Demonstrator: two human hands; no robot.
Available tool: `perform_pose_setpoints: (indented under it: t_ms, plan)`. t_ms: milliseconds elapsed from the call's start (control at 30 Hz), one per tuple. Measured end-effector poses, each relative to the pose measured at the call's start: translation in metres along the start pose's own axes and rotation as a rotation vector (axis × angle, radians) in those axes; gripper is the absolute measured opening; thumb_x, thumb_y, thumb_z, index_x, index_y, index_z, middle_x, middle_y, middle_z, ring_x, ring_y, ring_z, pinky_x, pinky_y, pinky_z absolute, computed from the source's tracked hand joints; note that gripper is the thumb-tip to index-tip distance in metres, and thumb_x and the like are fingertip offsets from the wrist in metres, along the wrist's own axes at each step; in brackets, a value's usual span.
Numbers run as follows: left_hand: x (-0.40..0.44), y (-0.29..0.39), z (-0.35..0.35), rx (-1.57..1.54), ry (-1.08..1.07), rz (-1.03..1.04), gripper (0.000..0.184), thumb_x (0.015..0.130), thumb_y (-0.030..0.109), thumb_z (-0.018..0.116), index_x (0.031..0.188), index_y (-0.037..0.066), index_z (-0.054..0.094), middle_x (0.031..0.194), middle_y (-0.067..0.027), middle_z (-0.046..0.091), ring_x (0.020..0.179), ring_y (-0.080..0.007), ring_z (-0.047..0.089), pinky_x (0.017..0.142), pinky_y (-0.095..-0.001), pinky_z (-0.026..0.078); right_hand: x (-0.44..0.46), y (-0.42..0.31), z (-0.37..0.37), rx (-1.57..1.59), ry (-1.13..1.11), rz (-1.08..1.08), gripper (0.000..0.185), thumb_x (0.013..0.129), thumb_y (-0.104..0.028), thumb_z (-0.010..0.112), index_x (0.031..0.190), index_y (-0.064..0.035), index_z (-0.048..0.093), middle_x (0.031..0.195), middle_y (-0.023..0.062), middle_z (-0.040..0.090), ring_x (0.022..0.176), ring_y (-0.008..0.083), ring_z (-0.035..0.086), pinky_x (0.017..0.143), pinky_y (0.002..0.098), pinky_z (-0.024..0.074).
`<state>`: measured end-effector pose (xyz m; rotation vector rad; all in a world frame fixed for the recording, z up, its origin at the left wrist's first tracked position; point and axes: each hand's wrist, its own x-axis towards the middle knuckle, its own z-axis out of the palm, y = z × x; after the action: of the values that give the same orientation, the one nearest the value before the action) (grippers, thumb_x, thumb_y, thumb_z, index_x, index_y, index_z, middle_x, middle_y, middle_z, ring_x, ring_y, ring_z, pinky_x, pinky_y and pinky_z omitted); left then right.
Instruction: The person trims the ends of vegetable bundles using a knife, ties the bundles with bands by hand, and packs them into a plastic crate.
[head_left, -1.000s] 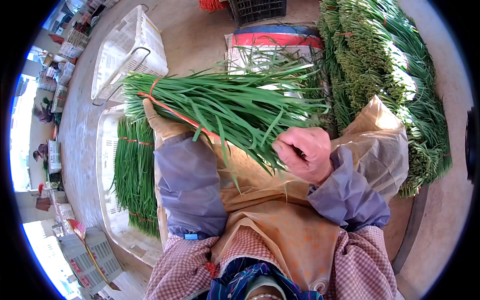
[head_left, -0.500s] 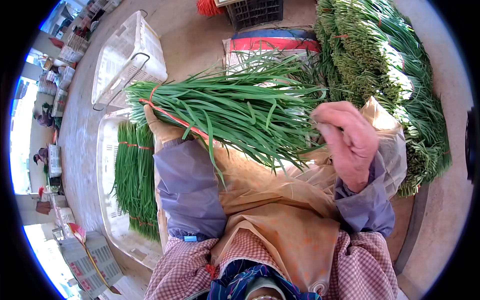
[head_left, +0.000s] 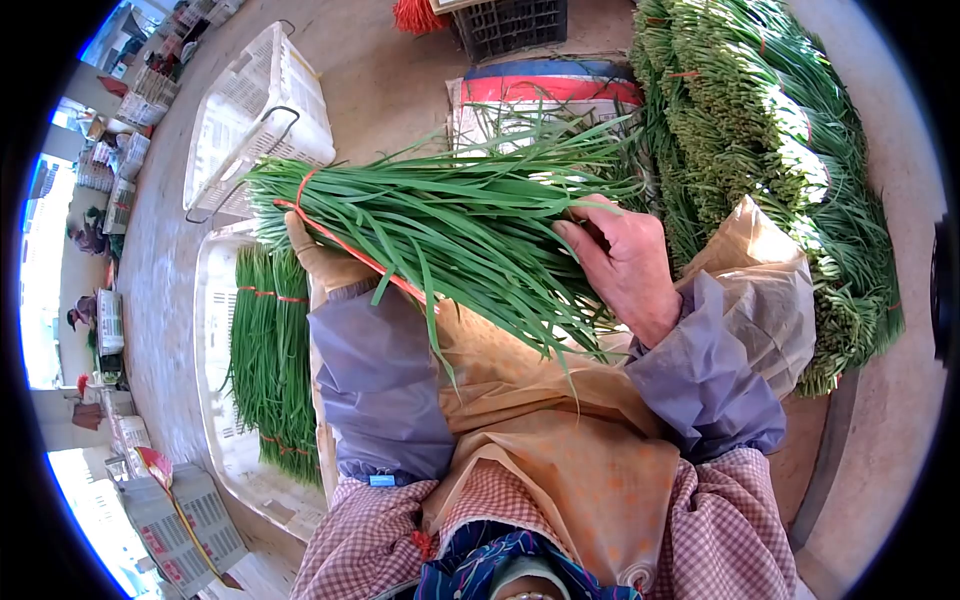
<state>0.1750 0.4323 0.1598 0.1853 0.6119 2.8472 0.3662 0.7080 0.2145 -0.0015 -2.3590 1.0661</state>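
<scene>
A bundle of green chives point(head_left: 470, 225) lies across in front of me, its pale cut ends to the left and loose leaves spreading right. An orange-red band circles it near the cut ends, and a strip of the same colour runs along its lower side. Supporting that end from below is my left hand point(head_left: 325, 258), in a tan glove, closed around the bundle and partly hidden. My right hand point(head_left: 630, 265) is bare, its thumb and curled fingers pinching leaves toward the loose end.
A white crate point(head_left: 212, 350) at my left holds tied chive bundles point(head_left: 270, 350); another white crate point(head_left: 262, 110) stands beyond. Stacked chives point(head_left: 740, 120) lie at the right. A printed sack point(head_left: 550, 90) and black crate point(head_left: 515, 30) are ahead. People point(head_left: 85, 235) are far left.
My right hand has moved left from beyond the leaf tips onto the leaves and closed on some. My left hand stays at the banded end.
</scene>
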Motion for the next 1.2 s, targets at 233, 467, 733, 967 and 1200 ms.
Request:
perform_pose_setpoints:
  t_ms: [233,467,733,967,1200]
  plan:
    - [-0.002,-0.004,0.007,0.045,-0.016,0.009,0.053,0.091,0.051,0.057,0.121,0.009,0.063,0.118,-0.011,0.067,0.103,-0.0297,0.064,0.092,-0.0471,0.052,0.001,-0.001,-0.003,0.17,0.016,-0.015,0.009,0.091,-0.005,0.062,0.085,0.0016,0.065,0.065,0.0081,0.057,0.052,0.0194,0.052,0.049,0.0295,0.0397]
    - [-0.008,-0.007,0.021,0.028,-0.137,-0.031,0.055,0.092,0.052,0.054,0.124,0.008,0.061,0.121,-0.0118,0.065,0.107,-0.03,0.063,0.094,-0.0476,0.051,-0.007,-0.003,-0.034,0.734,0.33,0.325,0.021,0.102,-0.016,0.049,0.096,-0.0019,0.063,0.066,0.0012,0.057,0.048,0.0053,0.04,0.044,0.0205,0.0297]
    - [-0.008,-0.01,0.025,-0.116,-0.16,-0.108,0.064,0.087,0.061,0.055,0.124,0.008,0.061,0.12,-0.0146,0.064,0.106,-0.0344,0.062,0.094,-0.0525,0.049,-0.001,-0.054,-0.028,0.226,-0.03,-0.302,0.014,0.08,0.005,0.066,0.092,-0.0002,0.065,0.088,0.0149,0.067,0.075,0.0281,0.067,0.065,0.0351,0.0539]
    - [-0.006,-0.011,0.024,-0.131,-0.218,-0.113,0.065,0.085,0.06,0.058,0.124,0.009,0.061,0.121,-0.0141,0.064,0.107,-0.0334,0.062,0.095,-0.0515,0.049,-0.008,-0.023,0.015,0.04,-0.058,-0.002,0.014,0.085,0.005,0.063,0.097,-0.0011,0.065,0.073,0.0166,0.062,0.064,0.0283,0.064,0.057,0.0348,0.0488]
    - [-0.004,-0.011,0.02,-0.075,-0.093,-0.067,0.062,0.085,0.058,0.06,0.123,0.009,0.061,0.12,-0.0119,0.064,0.107,-0.0312,0.061,0.095,-0.0501,0.05,-0.002,-0.02,0.023,0.05,-0.106,0.021,0.008,0.085,0.0,0.067,0.092,-0.0028,0.065,0.069,0.0166,0.061,0.058,0.0275,0.063,0.053,0.0327,0.0474]
